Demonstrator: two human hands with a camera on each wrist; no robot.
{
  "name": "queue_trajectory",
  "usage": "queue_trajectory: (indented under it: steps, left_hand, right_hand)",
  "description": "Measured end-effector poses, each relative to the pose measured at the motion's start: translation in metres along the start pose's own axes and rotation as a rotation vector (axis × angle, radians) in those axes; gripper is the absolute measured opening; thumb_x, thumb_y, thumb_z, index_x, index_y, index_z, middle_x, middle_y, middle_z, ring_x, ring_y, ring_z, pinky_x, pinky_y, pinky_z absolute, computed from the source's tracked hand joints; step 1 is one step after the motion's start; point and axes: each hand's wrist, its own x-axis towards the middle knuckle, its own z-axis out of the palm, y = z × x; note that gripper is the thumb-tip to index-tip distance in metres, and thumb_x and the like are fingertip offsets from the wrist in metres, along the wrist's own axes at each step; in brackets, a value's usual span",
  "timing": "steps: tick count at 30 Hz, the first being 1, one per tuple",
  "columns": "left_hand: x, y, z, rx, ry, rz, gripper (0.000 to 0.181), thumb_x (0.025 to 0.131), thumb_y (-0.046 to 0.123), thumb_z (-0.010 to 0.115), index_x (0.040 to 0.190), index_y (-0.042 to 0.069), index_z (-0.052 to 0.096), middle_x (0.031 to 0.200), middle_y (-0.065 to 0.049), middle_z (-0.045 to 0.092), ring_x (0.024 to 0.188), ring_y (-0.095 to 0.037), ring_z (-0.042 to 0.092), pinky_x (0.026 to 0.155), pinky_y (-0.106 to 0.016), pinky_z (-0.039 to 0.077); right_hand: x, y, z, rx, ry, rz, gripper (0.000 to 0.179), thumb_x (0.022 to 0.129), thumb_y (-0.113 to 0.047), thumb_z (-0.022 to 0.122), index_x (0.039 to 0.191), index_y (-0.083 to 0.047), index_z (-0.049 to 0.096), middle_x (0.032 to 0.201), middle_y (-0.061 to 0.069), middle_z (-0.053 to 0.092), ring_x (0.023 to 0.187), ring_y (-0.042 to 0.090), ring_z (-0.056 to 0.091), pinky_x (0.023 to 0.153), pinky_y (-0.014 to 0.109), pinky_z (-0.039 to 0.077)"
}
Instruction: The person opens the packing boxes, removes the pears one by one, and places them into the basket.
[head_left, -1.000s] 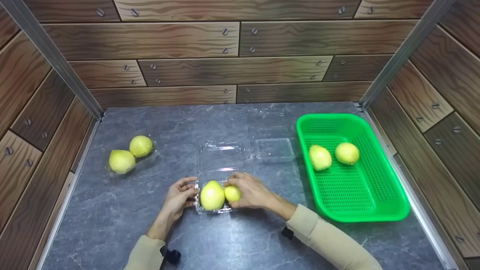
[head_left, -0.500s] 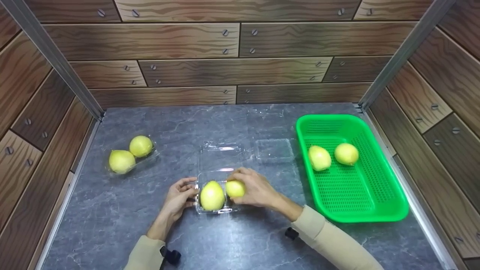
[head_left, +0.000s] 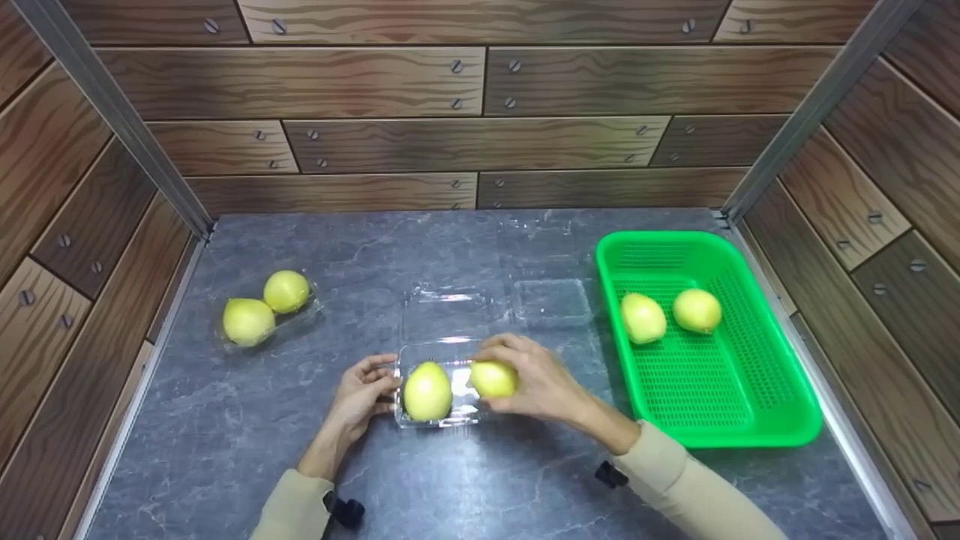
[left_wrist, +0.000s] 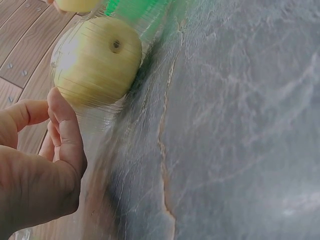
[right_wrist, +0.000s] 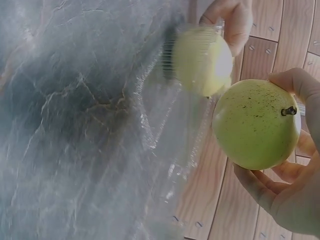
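Note:
In the head view, an open clear plastic clamshell box (head_left: 463,409) lies before me, its lid (head_left: 444,319) folded back. One yellow-green pear (head_left: 427,391) sits in its left half. My left hand (head_left: 361,397) pinches the box's left rim between thumb and fingers; the left wrist view shows its fingertips (left_wrist: 56,97) at the thin wall beside that pear. My right hand (head_left: 536,379) grips a second pear (head_left: 493,379) over the box's right side. In the right wrist view this pear (right_wrist: 257,125) shows its dark stem, raised clear of the box, with fingers and thumb around it.
A green perforated basket (head_left: 720,412) at the right holds two pears (head_left: 643,319). At the left stands another clear box (head_left: 311,311) with two pears (head_left: 248,322). Further clear plastic packaging (head_left: 553,300) lies behind, by the basket. Wood-patterned walls (head_left: 390,82) enclose the grey table.
My right hand has drawn its pear up and rightward, away from the pear in the box. My left hand stays at the rim. The head view has shifted slightly.

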Motion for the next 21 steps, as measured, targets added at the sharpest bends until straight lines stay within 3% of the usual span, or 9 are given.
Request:
queue_trajectory:
  steps: [5,21]
  left_hand:
    - [0.001,0.000,0.000,0.001,0.001,-0.003,0.052,0.085,-0.010,0.068,0.135,-0.002,0.059,0.088,0.002,0.063,0.064,-0.011,0.061,0.050,-0.022,0.057]
    - [0.000,0.000,0.001,0.009,-0.001,0.013,0.050,0.086,-0.009,0.068,0.135,-0.004,0.059,0.088,0.000,0.063,0.064,-0.011,0.060,0.050,-0.021,0.056]
  right_hand:
    - [-0.011,-0.001,-0.013,-0.012,0.027,-0.011,0.055,0.075,-0.027,0.091,0.125,-0.015,0.073,0.134,0.010,0.069,0.119,0.032,0.068,0.090,0.048,0.067]
    - [-0.042,0.007,-0.062,-0.040,0.137,-0.034,0.056,0.070,-0.019,0.095,0.122,-0.014,0.075,0.129,0.011,0.071,0.112,0.033,0.074,0.084,0.042,0.069]
